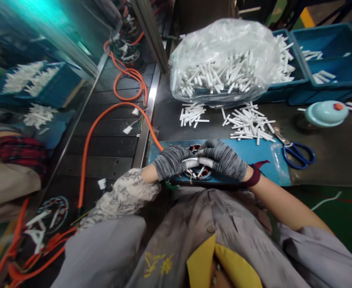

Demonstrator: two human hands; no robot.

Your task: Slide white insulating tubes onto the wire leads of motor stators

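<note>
Two hands, L hand (172, 162) & R hand (223, 161), curl narrowly over coil (207, 173); exact grip unclear. Step: prob. seating tubes (200, 172); next move calls for fine fingertip control.

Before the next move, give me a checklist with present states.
1. Left hand and right hand at wound ring: ok, one either side.
2. Ring over blue mat: ok.
3. Tubes inside ring all visible: not ok, hands cover part.
4. Loose white tubes nearby: ok, piled beyond the mat.
5. Scissors clear of hands: ok, lying apart on the right.
6. Orange cable clear of left hand: cannot tell, runs up to it.
</note>
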